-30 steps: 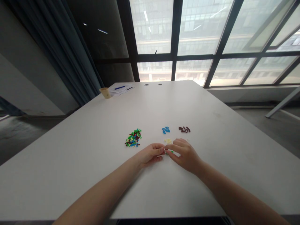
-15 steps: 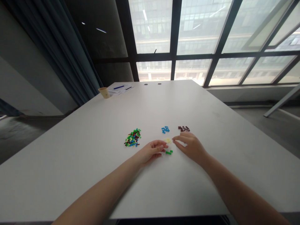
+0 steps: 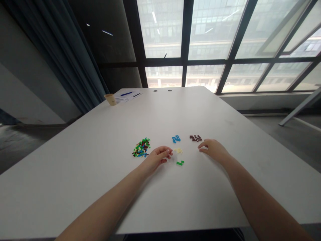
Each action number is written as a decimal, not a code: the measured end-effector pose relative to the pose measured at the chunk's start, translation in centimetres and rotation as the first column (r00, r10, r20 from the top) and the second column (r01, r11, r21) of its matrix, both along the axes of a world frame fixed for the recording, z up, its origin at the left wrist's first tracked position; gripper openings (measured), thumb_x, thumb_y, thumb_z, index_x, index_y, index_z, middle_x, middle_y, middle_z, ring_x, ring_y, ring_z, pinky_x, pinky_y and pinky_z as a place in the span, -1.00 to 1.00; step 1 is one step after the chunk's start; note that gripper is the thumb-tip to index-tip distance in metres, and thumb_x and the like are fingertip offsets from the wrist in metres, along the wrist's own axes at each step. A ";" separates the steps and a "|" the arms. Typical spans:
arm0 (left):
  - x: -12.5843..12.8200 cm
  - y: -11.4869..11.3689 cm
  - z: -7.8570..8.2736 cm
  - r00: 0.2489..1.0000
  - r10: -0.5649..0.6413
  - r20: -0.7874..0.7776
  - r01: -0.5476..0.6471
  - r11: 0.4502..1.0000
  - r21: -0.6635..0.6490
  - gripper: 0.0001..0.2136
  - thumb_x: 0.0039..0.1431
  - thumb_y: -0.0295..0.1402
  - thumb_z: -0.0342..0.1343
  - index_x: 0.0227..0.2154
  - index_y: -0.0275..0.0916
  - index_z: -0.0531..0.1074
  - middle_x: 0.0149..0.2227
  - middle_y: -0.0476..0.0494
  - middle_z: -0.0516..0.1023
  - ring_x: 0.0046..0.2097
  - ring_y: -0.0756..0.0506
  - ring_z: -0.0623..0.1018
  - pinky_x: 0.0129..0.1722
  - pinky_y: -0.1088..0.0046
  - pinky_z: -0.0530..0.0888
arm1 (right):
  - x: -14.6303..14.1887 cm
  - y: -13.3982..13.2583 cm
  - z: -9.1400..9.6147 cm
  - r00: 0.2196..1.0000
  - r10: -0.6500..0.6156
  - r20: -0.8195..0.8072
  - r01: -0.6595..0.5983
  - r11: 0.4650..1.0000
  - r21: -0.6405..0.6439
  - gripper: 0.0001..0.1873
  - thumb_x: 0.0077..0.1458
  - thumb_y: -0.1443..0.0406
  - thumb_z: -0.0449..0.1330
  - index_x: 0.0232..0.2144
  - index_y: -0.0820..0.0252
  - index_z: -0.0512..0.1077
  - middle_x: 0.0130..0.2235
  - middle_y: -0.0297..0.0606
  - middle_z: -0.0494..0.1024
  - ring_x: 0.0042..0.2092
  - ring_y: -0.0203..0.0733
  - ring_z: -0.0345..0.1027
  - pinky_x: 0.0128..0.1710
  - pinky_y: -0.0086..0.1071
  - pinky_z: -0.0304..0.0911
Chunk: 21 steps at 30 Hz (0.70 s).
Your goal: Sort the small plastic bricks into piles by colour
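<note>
My left hand (image 3: 158, 157) hovers between the mixed pile of small coloured bricks (image 3: 141, 148) and the pale yellow bricks (image 3: 178, 150). Its thumb and forefinger press together; whatever they hold, if anything, is too small to make out. To the right, my right hand (image 3: 213, 150) is held low over the table with thumb and fingers apart and nothing visible in them. It is nearest to the dark brown bricks (image 3: 195, 138). Several blue bricks (image 3: 176, 139) lie behind the yellow ones, and a few green bricks (image 3: 180, 163) lie in front.
The bricks lie on a long white table (image 3: 160, 117). At its far left stand a paper cup (image 3: 110, 99) and sheets of paper (image 3: 129, 96) with a blue pen (image 3: 126, 94) on top. Large windows rise behind the table, and a curtain hangs on the left.
My right hand has moved right, away from the yellow bricks, uncovering the brown ones. My left hand has shifted slightly left, off the edge of the yellow group.
</note>
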State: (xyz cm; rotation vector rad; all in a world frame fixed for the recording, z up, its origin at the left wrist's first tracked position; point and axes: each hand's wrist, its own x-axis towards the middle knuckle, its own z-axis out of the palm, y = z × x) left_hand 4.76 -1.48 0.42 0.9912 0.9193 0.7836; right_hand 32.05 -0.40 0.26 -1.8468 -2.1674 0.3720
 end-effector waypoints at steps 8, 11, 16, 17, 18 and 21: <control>-1.3 1.0 1.3 0.987 0.153 -0.042 -0.149 0.986 0.078 -0.76 -0.17 -0.23 0.21 -0.44 -0.26 0.40 -0.39 -0.04 0.44 -0.41 0.08 0.39 -0.43 0.60 0.28 | 1.0 -0.1 1.5 0.989 -0.116 -0.094 0.123 0.989 0.077 -0.71 -0.02 0.22 0.00 -0.35 0.16 0.49 -0.50 -0.29 0.45 -0.48 -0.29 0.24 -0.46 -0.46 0.10; -3.1 2.4 1.8 0.945 0.311 -0.099 -0.288 0.938 0.194 -0.75 -0.18 -0.21 0.18 -0.42 -0.25 0.40 -0.40 -0.04 0.44 -0.43 0.07 0.39 -0.45 0.58 0.29 | 1.0 -0.2 1.8 0.988 -0.133 -0.080 0.138 0.988 0.063 -0.71 -0.03 0.22 0.00 -0.38 0.19 0.48 -0.58 -0.33 0.37 -0.55 -0.33 0.17 -0.52 -0.48 0.04; -5.7 4.7 1.0 0.805 0.542 -0.240 -0.363 0.771 0.523 -0.79 -0.14 -0.25 0.12 -0.41 -0.25 0.41 -0.41 -0.05 0.45 -0.40 0.02 0.41 -0.42 0.53 0.31 | 1.1 -0.4 1.7 0.996 -0.080 -0.045 0.079 0.997 -0.025 -0.73 -0.08 0.26 0.02 -0.41 0.19 0.49 -0.57 -0.34 0.39 -0.56 -0.36 0.15 -0.53 -0.49 0.03; -5.9 4.9 0.8 0.778 0.568 -0.269 -0.347 0.745 0.570 -0.79 -0.13 -0.25 0.11 -0.41 -0.24 0.41 -0.41 -0.06 0.46 -0.38 0.01 0.42 -0.40 0.52 0.32 | 1.1 -0.4 1.6 0.998 -0.050 -0.045 0.048 0.998 -0.045 -0.74 -0.09 0.27 0.03 -0.41 0.18 0.50 -0.55 -0.33 0.40 -0.55 -0.35 0.17 -0.53 -0.49 0.03; -6.0 5.0 0.6 0.760 0.578 -0.298 -0.325 0.734 0.596 -0.80 -0.13 -0.25 0.10 -0.42 -0.24 0.42 -0.41 -0.06 0.46 -0.37 0.00 0.42 -0.39 0.51 0.32 | 1.1 -0.5 1.5 0.999 -0.017 -0.049 0.014 0.998 -0.063 -0.74 -0.11 0.29 0.04 -0.40 0.17 0.51 -0.53 -0.32 0.42 -0.54 -0.35 0.18 -0.51 -0.49 0.05; -5.6 4.7 0.3 0.752 0.541 -0.376 -0.253 0.764 0.594 -0.78 -0.11 -0.22 0.08 -0.41 -0.24 0.42 -0.44 -0.07 0.45 -0.41 -0.01 0.41 -0.43 0.49 0.32 | 1.0 -0.5 1.2 0.997 0.037 -0.073 -0.044 0.994 -0.097 -0.75 -0.13 0.34 0.06 -0.41 0.13 0.52 -0.46 -0.30 0.47 -0.47 -0.32 0.26 -0.44 -0.49 0.11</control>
